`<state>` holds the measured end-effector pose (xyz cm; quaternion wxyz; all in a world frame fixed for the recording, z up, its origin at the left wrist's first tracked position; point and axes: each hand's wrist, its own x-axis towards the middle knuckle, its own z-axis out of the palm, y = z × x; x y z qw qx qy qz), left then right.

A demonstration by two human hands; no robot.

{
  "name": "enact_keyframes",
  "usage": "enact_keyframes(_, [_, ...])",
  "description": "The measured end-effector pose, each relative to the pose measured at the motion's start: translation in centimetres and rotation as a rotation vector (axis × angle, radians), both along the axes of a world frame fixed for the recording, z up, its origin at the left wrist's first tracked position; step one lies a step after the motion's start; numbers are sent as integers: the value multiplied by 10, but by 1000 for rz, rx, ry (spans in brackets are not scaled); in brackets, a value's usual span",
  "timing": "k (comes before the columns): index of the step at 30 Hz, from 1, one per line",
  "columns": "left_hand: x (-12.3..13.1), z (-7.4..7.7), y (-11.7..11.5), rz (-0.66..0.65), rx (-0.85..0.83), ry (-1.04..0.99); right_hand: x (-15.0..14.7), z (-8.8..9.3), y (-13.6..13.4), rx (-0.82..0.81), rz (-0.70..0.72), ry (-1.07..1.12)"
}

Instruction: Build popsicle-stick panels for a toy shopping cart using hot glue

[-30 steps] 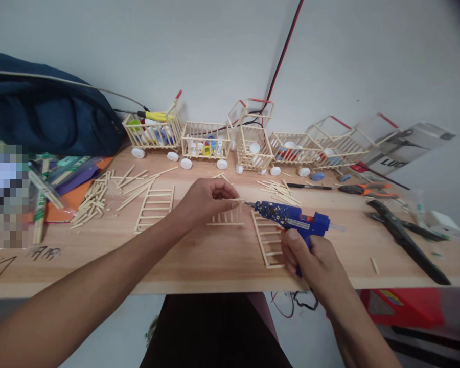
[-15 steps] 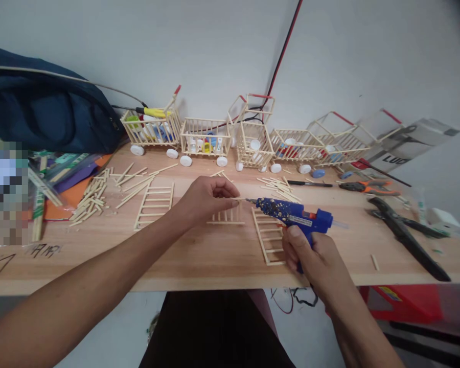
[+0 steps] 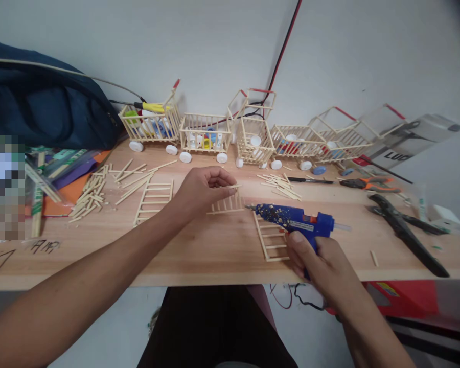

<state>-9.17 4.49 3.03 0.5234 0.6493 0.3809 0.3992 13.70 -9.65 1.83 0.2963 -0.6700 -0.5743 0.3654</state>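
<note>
My right hand (image 3: 310,258) is wrapped round the handle of a blue hot glue gun (image 3: 291,217), whose nozzle points left. A clear glue stick pokes out of its back. My left hand (image 3: 210,189) pinches a thin wooden stick (image 3: 236,186) between thumb and fingers, above and left of the nozzle and apart from it. Beneath that hand a small ladder-like stick frame (image 3: 230,209) lies on the table, partly hidden by the fingers. Another stick frame (image 3: 268,248) lies under the glue gun, and a third ladder frame (image 3: 153,202) lies left of my left wrist.
Several small stick-built carts (image 3: 205,135) stand along the wall. Loose sticks (image 3: 88,199) are piled at left, more sticks (image 3: 279,185) at centre right. Orange-handled pliers (image 3: 364,184), black cutters (image 3: 406,237) and a pen (image 3: 310,180) lie right. A blue bag (image 3: 49,102) sits far left.
The glue gun's nozzle has dropped away from the stick in my left hand. My left hand has risen slightly in view, still pinching the stick.
</note>
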Motion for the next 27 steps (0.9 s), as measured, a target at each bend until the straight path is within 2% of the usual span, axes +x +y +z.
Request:
enact_keyframes(19, [0, 2, -1, 8, 16, -36, 0, -1, -1, 12, 12, 25])
enact_keyframes(27, [-1, 2, -1, -7, 14, -37, -5, 0, 1, 15, -38, 55])
